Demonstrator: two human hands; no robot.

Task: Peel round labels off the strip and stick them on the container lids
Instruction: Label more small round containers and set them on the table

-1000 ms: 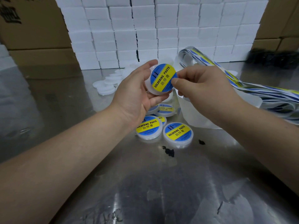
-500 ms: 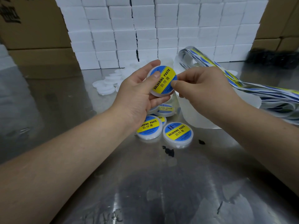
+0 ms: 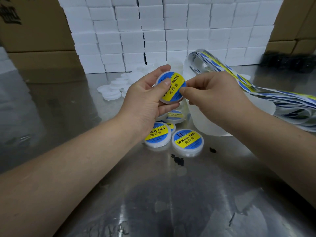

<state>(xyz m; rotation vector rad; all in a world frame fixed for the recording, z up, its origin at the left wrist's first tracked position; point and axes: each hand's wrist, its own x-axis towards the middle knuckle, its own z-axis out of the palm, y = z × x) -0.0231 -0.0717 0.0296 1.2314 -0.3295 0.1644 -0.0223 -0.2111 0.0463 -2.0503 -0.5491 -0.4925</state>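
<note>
A heap of unlabelled lids [image 3: 112,89] lies on the worktop [image 3: 171,211], at 9 o'clock from the held container. The container [image 3: 169,101] is gripped in the left hand [image 3: 145,101]: the fingers are curled behind and beneath it, and the thumb is pressed on the round label [image 3: 173,88] at its 10 o'clock edge. The label is laid over the lid, nearly centred. Its 3 o'clock edge is pinched between thumb and forefinger of the right hand [image 3: 215,100], with the other fingers curled. Labelled containers [image 3: 187,140] are grouped at 6 o'clock. The label strip [image 3: 253,88] is looped at 3 o'clock, well apart from the hands.

The step in hand is judged to be the seating of one label. Next, the pinched edge should be released and pressed flat without creases. The container can then be set down at 6 o'clock and a fresh label peeled.
</note>
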